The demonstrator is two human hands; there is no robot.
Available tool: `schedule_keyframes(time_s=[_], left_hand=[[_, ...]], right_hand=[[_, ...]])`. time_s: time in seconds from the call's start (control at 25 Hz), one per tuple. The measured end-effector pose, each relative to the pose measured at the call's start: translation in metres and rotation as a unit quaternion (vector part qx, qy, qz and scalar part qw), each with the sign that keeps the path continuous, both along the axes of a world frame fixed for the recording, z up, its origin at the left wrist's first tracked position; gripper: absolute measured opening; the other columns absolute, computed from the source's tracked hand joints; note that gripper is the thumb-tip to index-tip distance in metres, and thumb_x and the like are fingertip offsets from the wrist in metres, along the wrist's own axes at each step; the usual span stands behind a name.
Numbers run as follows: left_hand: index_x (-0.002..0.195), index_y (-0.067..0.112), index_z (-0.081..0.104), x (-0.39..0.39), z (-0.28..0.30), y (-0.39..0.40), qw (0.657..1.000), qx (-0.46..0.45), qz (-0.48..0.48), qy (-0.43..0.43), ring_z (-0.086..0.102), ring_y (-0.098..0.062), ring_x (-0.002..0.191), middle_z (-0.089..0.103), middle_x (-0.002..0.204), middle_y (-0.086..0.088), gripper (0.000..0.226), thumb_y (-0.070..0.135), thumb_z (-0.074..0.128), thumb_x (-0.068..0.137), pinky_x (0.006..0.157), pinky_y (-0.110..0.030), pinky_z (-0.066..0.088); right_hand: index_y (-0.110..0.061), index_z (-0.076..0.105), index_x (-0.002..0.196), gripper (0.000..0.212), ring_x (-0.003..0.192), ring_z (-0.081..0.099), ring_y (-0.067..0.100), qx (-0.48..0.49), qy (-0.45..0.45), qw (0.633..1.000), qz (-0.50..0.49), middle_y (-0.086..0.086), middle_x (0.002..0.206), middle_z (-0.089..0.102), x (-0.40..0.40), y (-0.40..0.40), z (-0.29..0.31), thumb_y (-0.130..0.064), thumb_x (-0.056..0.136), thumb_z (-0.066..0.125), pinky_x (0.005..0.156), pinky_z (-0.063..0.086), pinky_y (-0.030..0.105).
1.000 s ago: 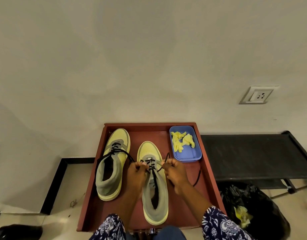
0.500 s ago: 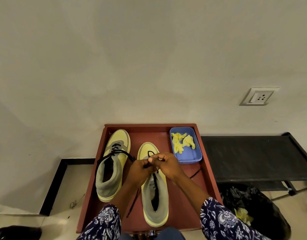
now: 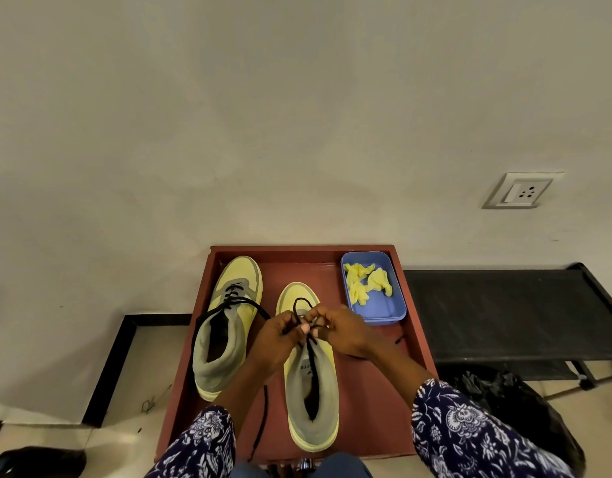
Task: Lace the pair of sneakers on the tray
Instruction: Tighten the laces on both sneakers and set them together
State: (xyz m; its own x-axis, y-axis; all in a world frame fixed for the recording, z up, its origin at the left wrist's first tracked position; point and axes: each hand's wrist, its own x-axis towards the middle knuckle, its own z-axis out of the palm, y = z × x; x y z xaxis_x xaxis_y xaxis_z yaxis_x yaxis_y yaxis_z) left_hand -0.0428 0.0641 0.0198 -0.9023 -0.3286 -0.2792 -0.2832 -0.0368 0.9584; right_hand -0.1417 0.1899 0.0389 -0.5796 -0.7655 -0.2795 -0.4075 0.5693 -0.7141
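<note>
Two yellow and grey sneakers stand on a red-brown tray (image 3: 415, 343). The left sneaker (image 3: 228, 326) has a black lace threaded through its eyelets, with loose ends hanging over its sides. Over the tongue of the right sneaker (image 3: 311, 384) my left hand (image 3: 280, 339) and my right hand (image 3: 346, 331) meet, each pinching the black lace (image 3: 299, 305). A loop of that lace rises above my fingers over the toe. One lace end trails down the tray by my left forearm, another lies to the right of my right wrist.
A blue box (image 3: 380, 305) with yellow crumpled paper sits in the tray's back right corner. A black metal rack (image 3: 511, 312) stands to the right, with a black bag (image 3: 515, 408) beneath it. The wall, with a socket (image 3: 521, 191), is right behind the tray.
My hands came together from either side of the right sneaker. The lace they pulled apart now forms a loop above my fingers, and one end hangs by my left arm.
</note>
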Motion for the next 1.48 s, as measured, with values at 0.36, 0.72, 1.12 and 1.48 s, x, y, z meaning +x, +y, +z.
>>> schedule_keyframes(time_s=[0.36, 0.72, 1.12, 1.48], left_hand=[[0.077, 0.006, 0.054, -0.005, 0.002, -0.003, 0.995, 0.078, 0.038, -0.052, 0.057, -0.019, 0.067, 0.06, 0.069, -0.011, 0.015, 0.002, 0.05, 0.092, 0.073, -0.028, 0.049], [0.073, 0.007, 0.056, -0.004, 0.008, -0.006, 0.995, 0.049, 0.033, -0.078, 0.06, -0.016, 0.069, 0.06, 0.07, -0.006, 0.02, -0.012, 0.061, 0.076, 0.066, -0.023, 0.05], [0.065, 0.025, 0.052, -0.005, -0.001, 0.002, 0.986, -0.162, 0.036, -0.008, 0.059, -0.021, 0.07, 0.059, 0.07, 0.004, 0.036, -0.008, 0.062, 0.071, 0.07, -0.04, 0.051], [0.075, 0.007, 0.06, 0.002, -0.014, 0.011, 0.931, -0.343, 0.091, 0.084, 0.049, -0.005, 0.061, 0.055, 0.069, 0.007, 0.018, -0.011, 0.06, 0.072, 0.06, -0.004, 0.035]], right_hand=[[-0.009, 0.073, 0.092, 0.016, 0.056, 0.049, 0.005, -0.035, 0.062, 0.997, 0.03, 0.002, 0.073, 0.065, 0.009, 0.014, 0.016, -0.021, 0.084, 0.065, 0.056, 0.034, 0.017], [-0.006, 0.07, 0.081, 0.017, 0.063, 0.059, 0.018, -0.036, 0.107, 0.988, 0.105, 0.008, 0.071, 0.068, 0.025, 0.01, 0.001, -0.016, 0.086, 0.056, 0.055, 0.036, 0.02], [-0.012, 0.05, 0.126, 0.041, 0.108, 0.059, 0.018, -0.015, -0.076, 0.994, -0.071, 0.002, 0.115, 0.064, 0.008, -0.009, -0.004, 0.004, 0.089, 0.041, 0.094, 0.046, 0.029], [-0.014, 0.049, 0.123, 0.042, 0.098, 0.059, 0.015, -0.01, -0.106, 0.993, -0.041, 0.005, 0.103, 0.068, 0.001, -0.013, -0.008, 0.003, 0.085, 0.054, 0.093, 0.047, 0.03]])
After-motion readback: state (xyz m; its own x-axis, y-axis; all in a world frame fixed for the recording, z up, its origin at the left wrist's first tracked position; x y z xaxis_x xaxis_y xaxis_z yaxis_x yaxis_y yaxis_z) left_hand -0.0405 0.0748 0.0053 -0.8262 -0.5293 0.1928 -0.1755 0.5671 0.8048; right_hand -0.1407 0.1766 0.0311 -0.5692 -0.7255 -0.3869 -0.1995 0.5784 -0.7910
